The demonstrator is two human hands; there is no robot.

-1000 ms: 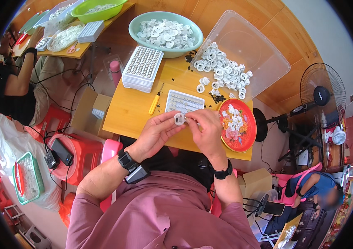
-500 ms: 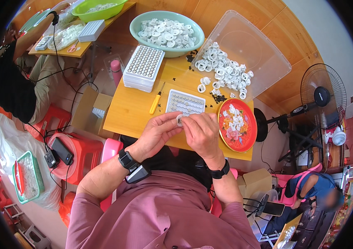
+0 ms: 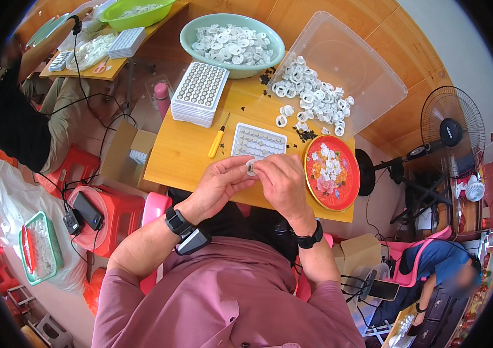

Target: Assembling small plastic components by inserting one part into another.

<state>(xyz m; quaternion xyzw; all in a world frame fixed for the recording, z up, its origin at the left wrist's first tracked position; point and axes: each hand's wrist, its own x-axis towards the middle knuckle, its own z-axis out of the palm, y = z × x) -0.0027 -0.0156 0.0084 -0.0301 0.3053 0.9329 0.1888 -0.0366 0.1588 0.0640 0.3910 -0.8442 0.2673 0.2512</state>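
Note:
Over the near edge of the yellow table (image 3: 191, 174), my two hands meet around a small white round plastic part (image 3: 251, 167). My left hand (image 3: 223, 181) pinches it between thumb and fingers. From the other side my right hand (image 3: 282, 184) has its fingertips closed at the part; whether they hold a second tiny piece is hidden. Just beyond my fingers lies a white tray (image 3: 259, 139) with rows of small round metal pieces. A yellow-handled screwdriver (image 3: 217, 143) rests to its left. At the right, a red flowered plate (image 3: 345, 196) carries small white pieces.
Stacked white trays (image 3: 200, 93) and a pale green basin (image 3: 232, 71) of white parts stand behind. White parts spill from a clear plastic bin (image 3: 368, 69), with black bits (image 3: 306, 136) nearby. A fan (image 3: 450, 132) stands right; other people sit left and lower right.
My hands stay together around the white part, with only a slight shift of the right fingers. At lower right, the other person's arm has moved downward.

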